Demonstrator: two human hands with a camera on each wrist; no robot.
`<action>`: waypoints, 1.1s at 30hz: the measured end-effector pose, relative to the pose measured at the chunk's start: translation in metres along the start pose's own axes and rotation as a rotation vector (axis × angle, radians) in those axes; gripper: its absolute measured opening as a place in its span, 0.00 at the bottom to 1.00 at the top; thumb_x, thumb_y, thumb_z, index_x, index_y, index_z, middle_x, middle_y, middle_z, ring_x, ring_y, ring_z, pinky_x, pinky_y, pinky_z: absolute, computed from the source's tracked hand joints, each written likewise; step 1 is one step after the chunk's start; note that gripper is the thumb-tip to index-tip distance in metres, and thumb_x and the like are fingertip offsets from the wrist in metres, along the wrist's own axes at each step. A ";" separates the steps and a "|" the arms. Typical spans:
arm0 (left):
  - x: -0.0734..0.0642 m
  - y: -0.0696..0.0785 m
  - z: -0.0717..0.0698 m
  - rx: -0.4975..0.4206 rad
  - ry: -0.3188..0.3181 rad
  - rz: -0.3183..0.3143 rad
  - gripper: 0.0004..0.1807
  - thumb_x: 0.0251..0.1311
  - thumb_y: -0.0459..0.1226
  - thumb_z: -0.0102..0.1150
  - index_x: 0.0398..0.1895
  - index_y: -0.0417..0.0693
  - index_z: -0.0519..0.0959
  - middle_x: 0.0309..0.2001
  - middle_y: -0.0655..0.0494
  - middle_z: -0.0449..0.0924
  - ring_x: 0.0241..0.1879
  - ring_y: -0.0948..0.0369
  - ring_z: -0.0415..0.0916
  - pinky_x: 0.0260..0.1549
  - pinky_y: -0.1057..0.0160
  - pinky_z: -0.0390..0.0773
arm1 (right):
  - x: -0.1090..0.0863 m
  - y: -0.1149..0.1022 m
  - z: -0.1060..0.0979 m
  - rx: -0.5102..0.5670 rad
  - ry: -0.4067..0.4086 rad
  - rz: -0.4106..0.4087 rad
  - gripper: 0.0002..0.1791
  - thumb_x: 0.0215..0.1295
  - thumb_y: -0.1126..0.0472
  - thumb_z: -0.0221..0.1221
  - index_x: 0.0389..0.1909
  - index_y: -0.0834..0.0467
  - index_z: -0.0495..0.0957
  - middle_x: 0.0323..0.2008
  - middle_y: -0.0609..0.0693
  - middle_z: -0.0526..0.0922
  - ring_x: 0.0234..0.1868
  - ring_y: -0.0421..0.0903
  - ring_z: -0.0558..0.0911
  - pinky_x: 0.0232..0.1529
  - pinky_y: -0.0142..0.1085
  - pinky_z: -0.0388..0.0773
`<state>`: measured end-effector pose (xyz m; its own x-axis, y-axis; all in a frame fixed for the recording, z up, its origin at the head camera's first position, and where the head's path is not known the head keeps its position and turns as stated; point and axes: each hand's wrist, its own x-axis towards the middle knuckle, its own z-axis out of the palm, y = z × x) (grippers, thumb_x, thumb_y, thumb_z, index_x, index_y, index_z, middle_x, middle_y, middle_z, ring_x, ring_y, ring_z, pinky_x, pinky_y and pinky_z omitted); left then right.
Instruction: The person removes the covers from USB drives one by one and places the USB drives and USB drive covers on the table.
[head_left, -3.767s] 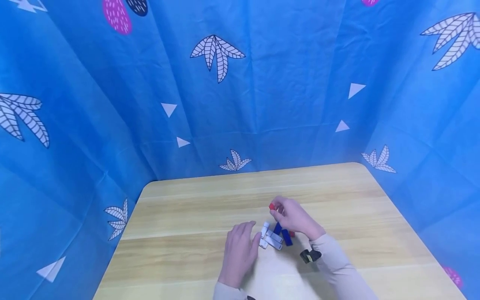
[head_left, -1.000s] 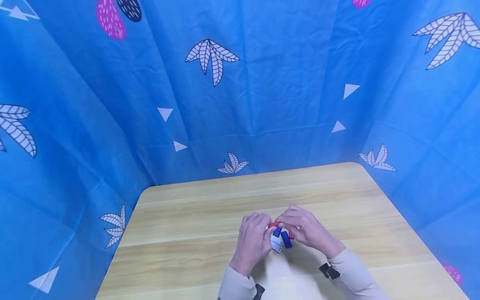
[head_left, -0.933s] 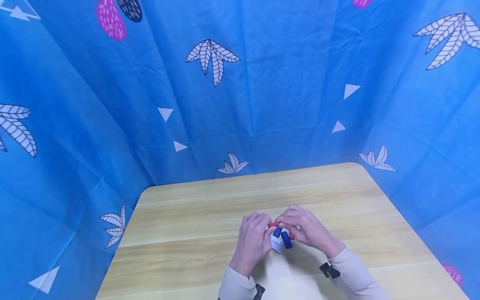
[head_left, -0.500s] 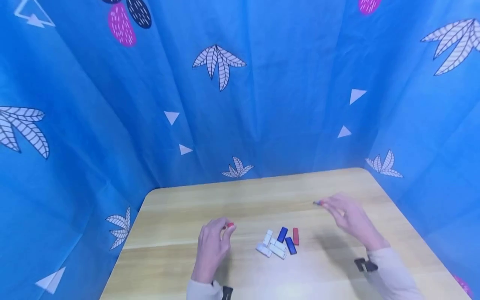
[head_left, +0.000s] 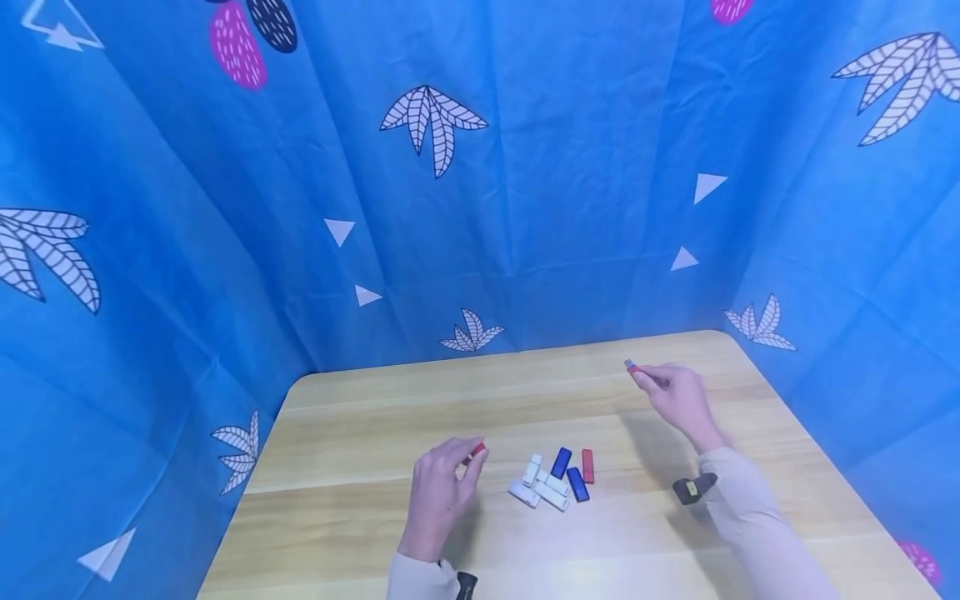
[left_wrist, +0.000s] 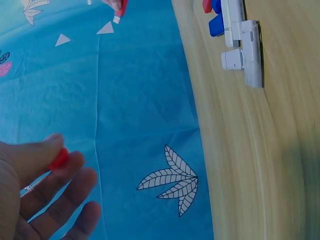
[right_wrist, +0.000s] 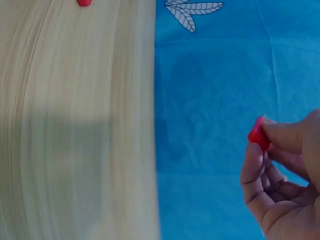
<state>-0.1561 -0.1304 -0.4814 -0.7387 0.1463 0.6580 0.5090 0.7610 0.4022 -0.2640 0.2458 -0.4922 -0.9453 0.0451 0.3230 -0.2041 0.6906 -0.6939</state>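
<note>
In the head view my right hand (head_left: 684, 400) pinches a red USB flash drive (head_left: 635, 369) between thumb and fingers, its bare metal plug (head_left: 629, 363) pointing away to the left. My left hand (head_left: 438, 493) holds a small red cap (head_left: 477, 449) at its fingertips, above the table left of the pile. The left wrist view shows this cap (left_wrist: 59, 159) between thumb and index finger. On the table lie two blue USB flash drives (head_left: 577, 484), a red one (head_left: 588, 466) and several white ones (head_left: 552, 497); some white ones touch or overlap.
The wood-grain table (head_left: 360, 433) has rounded far corners. A blue patterned curtain (head_left: 585, 208) hangs behind it and along both sides. A black strap (head_left: 693, 488) sits on the right sleeve.
About a second ago both hands met over the pile at a red piece. They have parted: the left hand went left with the cap, the right hand right and farther away with the drive.
</note>
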 end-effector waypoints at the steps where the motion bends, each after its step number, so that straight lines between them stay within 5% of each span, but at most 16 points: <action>1: 0.001 0.000 0.001 -0.004 0.001 0.005 0.10 0.56 0.33 0.73 0.41 0.43 0.88 0.32 0.55 0.89 0.27 0.66 0.83 0.31 0.68 0.83 | 0.002 0.001 0.002 0.026 -0.028 0.051 0.16 0.70 0.58 0.63 0.52 0.64 0.85 0.44 0.66 0.88 0.40 0.57 0.87 0.36 0.35 0.82; 4: 0.002 0.001 0.003 -0.025 -0.010 0.004 0.12 0.60 0.32 0.69 0.47 0.40 0.87 0.32 0.57 0.86 0.25 0.69 0.76 0.27 0.74 0.78 | 0.007 0.004 0.009 0.087 -0.092 0.160 0.18 0.72 0.58 0.60 0.55 0.66 0.82 0.48 0.67 0.87 0.47 0.62 0.88 0.41 0.37 0.86; 10: 0.002 0.006 0.005 -0.020 -0.043 -0.061 0.16 0.66 0.31 0.62 0.56 0.40 0.82 0.33 0.57 0.81 0.28 0.69 0.71 0.27 0.76 0.75 | 0.014 0.017 0.026 0.088 -0.148 0.293 0.14 0.69 0.59 0.62 0.45 0.66 0.84 0.40 0.65 0.89 0.37 0.53 0.87 0.33 0.33 0.80; 21: -0.001 0.007 0.011 0.024 -0.009 -0.103 0.09 0.64 0.36 0.66 0.46 0.45 0.83 0.36 0.57 0.86 0.36 0.63 0.80 0.35 0.66 0.82 | 0.010 0.040 0.041 0.009 -0.205 0.488 0.20 0.68 0.49 0.60 0.35 0.64 0.86 0.33 0.58 0.89 0.28 0.47 0.80 0.29 0.35 0.74; 33: 0.001 0.005 0.017 0.049 -0.027 -0.229 0.07 0.64 0.41 0.67 0.41 0.50 0.82 0.34 0.58 0.87 0.36 0.62 0.80 0.36 0.63 0.81 | 0.007 0.047 0.040 -0.051 -0.228 0.518 0.22 0.68 0.45 0.60 0.32 0.60 0.88 0.36 0.59 0.90 0.31 0.48 0.82 0.29 0.33 0.72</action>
<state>-0.1623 -0.1159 -0.4897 -0.8442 -0.0177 0.5357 0.3052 0.8058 0.5076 -0.2903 0.2498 -0.5481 -0.9510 0.2339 -0.2021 0.3077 0.6540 -0.6911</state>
